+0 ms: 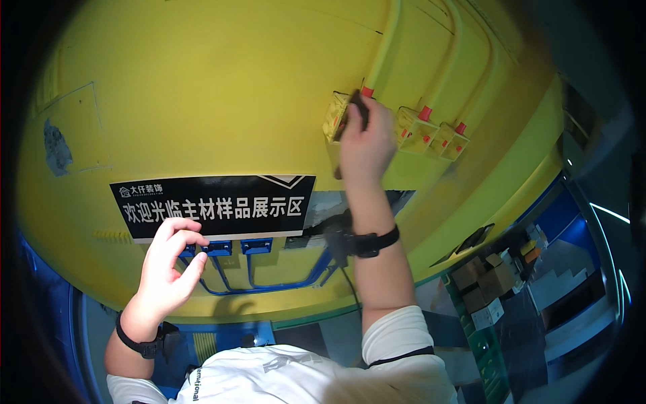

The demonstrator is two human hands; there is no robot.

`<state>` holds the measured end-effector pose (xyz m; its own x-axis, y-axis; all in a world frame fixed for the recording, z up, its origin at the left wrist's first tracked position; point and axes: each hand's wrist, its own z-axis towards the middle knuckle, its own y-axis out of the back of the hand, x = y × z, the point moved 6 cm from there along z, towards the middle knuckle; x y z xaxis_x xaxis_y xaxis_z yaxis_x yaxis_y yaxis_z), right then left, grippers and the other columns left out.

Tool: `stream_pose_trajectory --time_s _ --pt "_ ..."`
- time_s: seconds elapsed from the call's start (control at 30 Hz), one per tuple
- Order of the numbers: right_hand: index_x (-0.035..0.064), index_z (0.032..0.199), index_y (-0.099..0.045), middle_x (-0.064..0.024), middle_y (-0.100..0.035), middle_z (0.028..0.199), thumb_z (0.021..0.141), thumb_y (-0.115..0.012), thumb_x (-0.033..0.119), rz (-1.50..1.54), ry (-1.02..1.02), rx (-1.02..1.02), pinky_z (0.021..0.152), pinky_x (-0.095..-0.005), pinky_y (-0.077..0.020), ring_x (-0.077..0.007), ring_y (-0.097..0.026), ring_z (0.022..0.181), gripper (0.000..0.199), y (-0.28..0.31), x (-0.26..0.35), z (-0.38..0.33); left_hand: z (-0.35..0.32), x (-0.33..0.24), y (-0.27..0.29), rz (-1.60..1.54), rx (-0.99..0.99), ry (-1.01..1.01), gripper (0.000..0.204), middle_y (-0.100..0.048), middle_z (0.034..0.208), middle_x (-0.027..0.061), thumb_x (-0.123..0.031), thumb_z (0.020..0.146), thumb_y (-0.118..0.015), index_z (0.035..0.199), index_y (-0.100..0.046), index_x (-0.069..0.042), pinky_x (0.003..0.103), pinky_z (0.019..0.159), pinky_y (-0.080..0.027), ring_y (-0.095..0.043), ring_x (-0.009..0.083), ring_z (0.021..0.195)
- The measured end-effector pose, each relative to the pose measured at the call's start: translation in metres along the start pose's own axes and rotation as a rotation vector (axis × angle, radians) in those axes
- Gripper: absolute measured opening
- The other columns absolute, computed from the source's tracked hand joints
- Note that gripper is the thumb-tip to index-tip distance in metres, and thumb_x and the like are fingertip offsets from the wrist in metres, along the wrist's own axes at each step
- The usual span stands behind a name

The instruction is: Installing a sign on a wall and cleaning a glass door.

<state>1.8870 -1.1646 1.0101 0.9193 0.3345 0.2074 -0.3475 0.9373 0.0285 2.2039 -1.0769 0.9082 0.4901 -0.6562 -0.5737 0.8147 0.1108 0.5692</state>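
My right hand (pixel 370 145) is raised to a yellow wall, its fingers closed round a dark, flat piece (pixel 358 109) whose kind I cannot make out. The piece is up against a clear-fronted junction box (pixel 332 120), partly covering it. A red fitting (pixel 367 91) joins that box to a yellow conduit above. Lower and to the left, my left hand (pixel 169 273) is open, fingers apart and bent, with nothing in it. It is nearest to a black sign (pixel 215 202) with white lettering and overlaps the sign's lower edge.
Two more clear junction boxes (pixel 415 131) with red fittings are to the right. Below the sign, blue boxes (pixel 256 246) connect to blue conduits (pixel 289 285). A grey bare patch (pixel 58 148) marks the wall at left. Cardboard boxes (pixel 496 281) stand on the right.
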Motion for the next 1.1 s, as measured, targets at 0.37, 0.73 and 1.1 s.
stream_pose_trajectory --time_s 0.37,0.73,1.1 --pt "0.0082 0.106 -0.067 -0.0116 -0.066 0.1 0.091 -0.069 0.016 -0.015 -0.041 0.171 0.078 -0.0436 -0.0541 -0.0352 -0.067 0.089 0.017 -0.002 0.022 0.008 -0.02 0.032 0.025 -0.034 0.024 0.034 0.017 -0.058 0.116 0.014 -0.002 0.08 -0.07 0.097 -0.065 -0.003 0.037 0.09 -0.051 -0.061 0.03 0.106" --pt "0.0087 0.099 -0.071 -0.0172 -0.062 0.103 0.094 -0.06 0.026 -0.615 0.21 0.814 0.077 -0.0508 -0.0564 -0.0382 -0.067 0.09 0.021 -0.022 0.03 0.071 -0.06 0.076 0.068 -0.02 -0.055 0.049 0.017 -0.059 0.116 0.0147 0.001 0.079 -0.068 0.095 -0.065 -0.002 0.038 0.091 -0.05 -0.061 0.0316 0.106" --pt "0.0083 0.102 -0.071 -0.0159 -0.064 0.097 0.088 -0.062 0.012 -0.731 0.473 1.078 0.077 -0.0483 -0.0538 -0.0389 -0.066 0.089 0.016 -0.01 0.078 0.094 -0.078 0.108 0.095 -0.04 -0.087 0.096 0.016 -0.059 0.117 0.0155 0.001 0.08 -0.067 0.096 -0.064 -0.001 0.038 0.091 -0.05 -0.062 0.0324 0.105"
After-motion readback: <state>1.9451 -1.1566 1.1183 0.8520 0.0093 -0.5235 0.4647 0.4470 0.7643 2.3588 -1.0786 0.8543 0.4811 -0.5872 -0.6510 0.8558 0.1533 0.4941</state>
